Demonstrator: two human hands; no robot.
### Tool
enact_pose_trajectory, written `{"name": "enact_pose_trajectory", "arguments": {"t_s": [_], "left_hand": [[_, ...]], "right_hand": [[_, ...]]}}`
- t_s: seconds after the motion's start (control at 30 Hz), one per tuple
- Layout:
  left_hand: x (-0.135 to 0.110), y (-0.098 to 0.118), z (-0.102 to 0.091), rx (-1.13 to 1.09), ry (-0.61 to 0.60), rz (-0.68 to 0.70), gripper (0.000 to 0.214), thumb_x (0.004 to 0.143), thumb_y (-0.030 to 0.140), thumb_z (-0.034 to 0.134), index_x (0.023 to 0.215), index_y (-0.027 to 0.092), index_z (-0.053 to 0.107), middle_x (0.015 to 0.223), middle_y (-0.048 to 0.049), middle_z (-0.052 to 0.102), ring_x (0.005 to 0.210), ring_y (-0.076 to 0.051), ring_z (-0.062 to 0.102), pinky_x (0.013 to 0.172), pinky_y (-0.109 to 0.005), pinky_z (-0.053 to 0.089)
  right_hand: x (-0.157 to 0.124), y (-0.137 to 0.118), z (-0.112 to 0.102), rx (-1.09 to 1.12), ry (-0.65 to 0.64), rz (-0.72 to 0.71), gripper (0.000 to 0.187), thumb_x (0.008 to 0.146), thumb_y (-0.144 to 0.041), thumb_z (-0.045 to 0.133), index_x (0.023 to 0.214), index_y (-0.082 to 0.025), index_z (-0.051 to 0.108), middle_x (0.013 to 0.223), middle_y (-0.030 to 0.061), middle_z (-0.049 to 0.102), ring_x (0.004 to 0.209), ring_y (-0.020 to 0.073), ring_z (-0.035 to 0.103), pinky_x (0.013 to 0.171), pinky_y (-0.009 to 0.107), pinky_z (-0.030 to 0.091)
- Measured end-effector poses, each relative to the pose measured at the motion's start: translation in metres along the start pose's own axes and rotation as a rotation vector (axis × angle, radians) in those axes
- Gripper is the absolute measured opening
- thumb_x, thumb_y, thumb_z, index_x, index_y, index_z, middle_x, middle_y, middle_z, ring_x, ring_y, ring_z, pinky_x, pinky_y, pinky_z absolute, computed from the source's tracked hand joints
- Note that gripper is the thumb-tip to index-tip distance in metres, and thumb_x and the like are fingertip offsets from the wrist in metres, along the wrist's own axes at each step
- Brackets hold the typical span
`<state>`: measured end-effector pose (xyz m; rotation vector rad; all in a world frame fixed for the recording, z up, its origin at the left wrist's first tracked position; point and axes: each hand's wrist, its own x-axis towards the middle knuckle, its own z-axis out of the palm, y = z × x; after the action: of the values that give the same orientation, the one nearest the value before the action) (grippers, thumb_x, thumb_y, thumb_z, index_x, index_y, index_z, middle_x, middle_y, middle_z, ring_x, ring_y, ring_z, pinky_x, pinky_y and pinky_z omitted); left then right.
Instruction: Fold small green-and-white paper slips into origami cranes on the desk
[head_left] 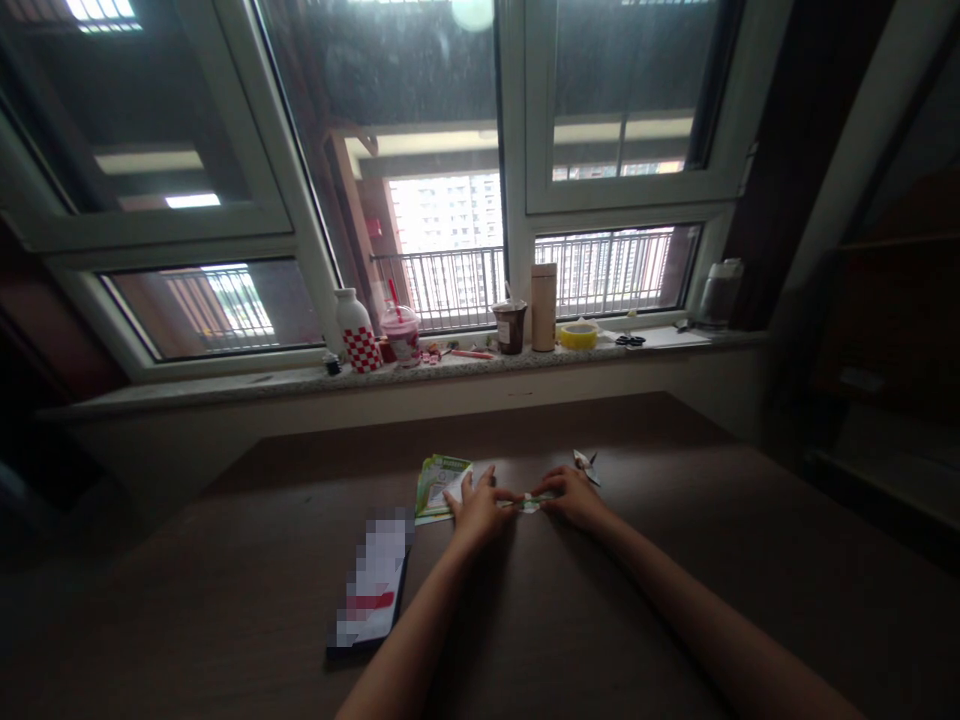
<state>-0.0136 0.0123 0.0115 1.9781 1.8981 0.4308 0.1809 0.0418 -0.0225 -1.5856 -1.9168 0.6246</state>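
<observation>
Beneath a wide window (pixel 450 150), a dark wooden table (pixel 675 560) is filling the lower view. Along the stone sill (pixel 225 385), a clear cup (pixel 403 335) is holding a reddish drink and a straw. A dark cup (pixel 510 327) is concealing its contents. At mid-table, the left hand (pixel 480 505) and right hand (pixel 574 497) are each pinching one end of a small green-and-white folded paper (pixel 529 502), which is lying flat just beside the green printed sheets (pixel 439 487).

2 hands (pixel 480 508) (pixel 574 496) pinch a small folded paper (pixel 529 502) on the table (pixel 675 560).
</observation>
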Motion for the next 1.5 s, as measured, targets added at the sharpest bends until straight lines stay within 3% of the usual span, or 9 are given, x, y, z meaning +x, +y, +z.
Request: {"name": "enact_pose_trajectory", "arguments": {"t_s": [0.27,0.4,0.57,0.9,1.13,1.33,1.5], "left_hand": [[-0.009,-0.006,0.008,0.019,0.118,0.094,0.024,0.082,0.04,0.066,0.104,0.048,0.073,0.154,0.0005,0.042,0.148,-0.038,0.016,0.108,-0.077,-0.002],[-0.012,-0.007,0.012,0.001,0.182,0.104,0.029,0.082,0.041,0.066,0.11,0.042,0.072,0.15,-0.0037,0.047,0.148,-0.035,0.02,0.111,-0.074,-0.002],[-0.012,-0.005,0.013,-0.015,0.229,0.135,0.019,0.081,0.038,0.068,0.098,0.036,0.076,0.146,-0.0027,0.051,0.145,-0.035,0.024,0.112,-0.073,-0.001],[-0.015,-0.002,0.011,-0.049,0.276,0.196,0.014,0.08,0.028,0.07,0.093,0.031,0.075,0.142,-0.0029,0.053,0.142,-0.033,0.029,0.114,-0.072,0.005],[-0.015,-0.001,0.011,-0.098,0.28,0.206,0.015,0.08,0.027,0.07,0.094,0.03,0.073,0.14,-0.0033,0.055,0.141,-0.032,0.031,0.114,-0.069,0.011],[-0.015,0.0,0.008,-0.139,0.296,0.225,0.013,0.082,0.027,0.067,0.093,0.03,0.072,0.134,-0.0014,0.059,0.139,-0.03,0.035,0.115,-0.065,0.016],[-0.014,-0.001,0.01,-0.159,0.269,0.235,0.014,0.083,0.026,0.064,0.093,0.031,0.072,0.129,-0.0006,0.064,0.136,-0.029,0.037,0.115,-0.067,0.012]], "right_hand": [[-0.003,0.005,0.002,0.019,0.04,-0.058,0.028,0.07,-0.023,0.074,0.096,-0.029,0.079,0.111,0.0067,0.065,0.113,0.0277,0.054,0.103,0.041,0.039],[-0.009,0.003,0.002,-0.024,0.066,-0.087,0.027,0.073,-0.025,0.072,0.1,-0.029,0.078,0.112,0.0067,0.066,0.115,0.028,0.053,0.105,0.043,0.036],[-0.016,0.0,0.005,-0.088,0.096,-0.135,0.03,0.079,-0.026,0.068,0.108,-0.026,0.076,0.113,0.0082,0.065,0.115,0.0274,0.052,0.105,0.041,0.036],[-0.018,-0.002,0.006,-0.062,0.132,-0.187,0.024,0.087,-0.04,0.064,0.103,-0.028,0.077,0.106,0.0075,0.067,0.11,0.0265,0.054,0.101,0.041,0.037],[-0.015,0.003,0.005,0.038,0.155,-0.219,0.015,0.083,-0.036,0.069,0.088,-0.025,0.078,0.099,0.0068,0.069,0.105,0.0256,0.056,0.099,0.04,0.038],[-0.014,0.002,0.002,0.112,0.179,-0.255,0.012,0.081,-0.031,0.069,0.085,-0.023,0.077,0.096,0.0066,0.069,0.102,0.0243,0.058,0.099,0.039,0.039],[-0.015,0.0,0.001,0.096,0.184,-0.272,0.012,0.081,-0.026,0.067,0.086,-0.025,0.078,0.094,0.0055,0.069,0.101,0.0239,0.058,0.101,0.04,0.038]]}}
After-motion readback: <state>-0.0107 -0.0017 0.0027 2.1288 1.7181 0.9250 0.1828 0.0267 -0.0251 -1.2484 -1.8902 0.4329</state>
